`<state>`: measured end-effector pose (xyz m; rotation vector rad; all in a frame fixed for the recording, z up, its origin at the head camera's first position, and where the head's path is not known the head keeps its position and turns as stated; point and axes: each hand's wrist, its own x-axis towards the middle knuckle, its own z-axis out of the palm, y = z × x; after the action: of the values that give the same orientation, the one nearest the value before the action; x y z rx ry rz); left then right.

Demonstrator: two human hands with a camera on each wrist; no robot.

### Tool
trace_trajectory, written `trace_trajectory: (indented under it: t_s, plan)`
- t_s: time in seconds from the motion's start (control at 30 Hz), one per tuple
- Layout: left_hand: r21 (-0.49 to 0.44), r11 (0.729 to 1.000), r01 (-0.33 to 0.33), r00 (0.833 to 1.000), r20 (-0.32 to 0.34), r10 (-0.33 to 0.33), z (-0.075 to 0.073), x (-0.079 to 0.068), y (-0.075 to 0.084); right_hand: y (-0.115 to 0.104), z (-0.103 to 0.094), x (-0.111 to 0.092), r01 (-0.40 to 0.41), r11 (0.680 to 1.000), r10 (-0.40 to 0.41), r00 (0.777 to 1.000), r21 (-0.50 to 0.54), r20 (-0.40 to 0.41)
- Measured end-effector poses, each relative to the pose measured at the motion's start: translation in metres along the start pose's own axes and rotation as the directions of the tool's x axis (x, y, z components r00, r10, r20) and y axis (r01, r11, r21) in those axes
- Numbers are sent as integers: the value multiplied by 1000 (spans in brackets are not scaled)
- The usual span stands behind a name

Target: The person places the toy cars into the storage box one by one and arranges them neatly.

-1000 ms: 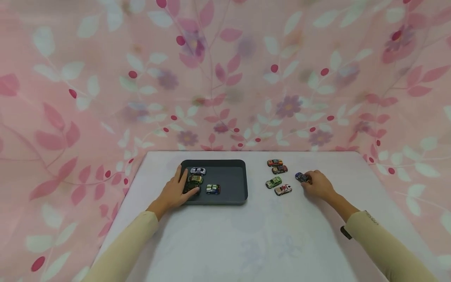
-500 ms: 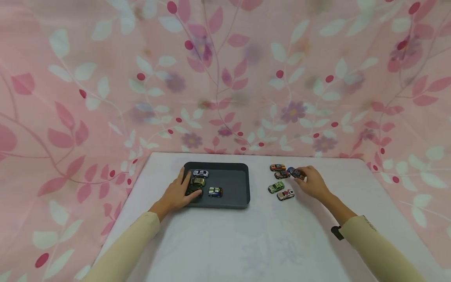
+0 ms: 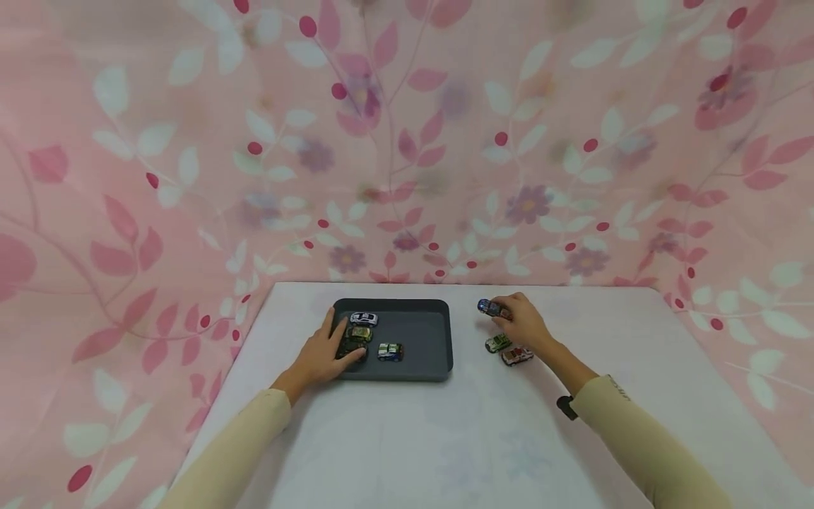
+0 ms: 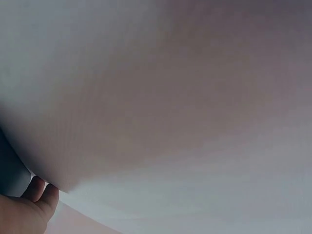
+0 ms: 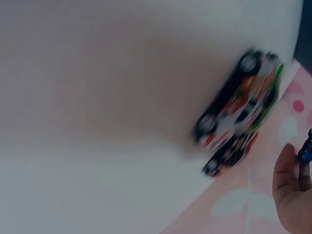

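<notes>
My right hand (image 3: 524,325) pinches a blue toy car (image 3: 488,307) above the table, to the right of the tray. In the right wrist view, that blue car shows only in part at the frame's edge. Below the hand, a green toy car (image 3: 498,343) and a white-and-red toy car (image 3: 517,355) stand on the table. Behind the fingers, a reddish toy car (image 3: 506,313) is mostly hidden. My left hand (image 3: 318,357) rests with spread fingers on the left rim of a dark grey tray (image 3: 426,346), its thumb by a dark toy car (image 3: 352,353).
Inside the tray stand a white toy car (image 3: 364,319), a yellow-green toy car (image 3: 360,334) and a green-and-white striped toy car (image 3: 391,351). A white cloth covers the table (image 3: 407,438); a pink floral curtain (image 3: 407,141) hangs behind it.
My right hand has carried the blue car left, past the other cars on the table and nearer the tray. My left hand stays on the tray's rim. The view has shifted slightly.
</notes>
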<state>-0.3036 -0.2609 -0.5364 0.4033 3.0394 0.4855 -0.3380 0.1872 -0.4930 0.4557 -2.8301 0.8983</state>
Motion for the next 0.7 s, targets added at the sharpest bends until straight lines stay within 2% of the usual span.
trace_trajectory:
  t_s: [0.23,0.5,0.7]
  plan:
    - [-19,1000,4,1000,-5,-4,-2,-5,1,-32,31,13,130,990,-131,991,50,24]
    - [-31,999,10,1000,-4,-11,2,-6,2,-66,58,23,154,985,-160,983,77,91]
    - [-58,998,15,999,-42,-18,4,-5,0,-86,75,33,198,980,-197,969,10,147]
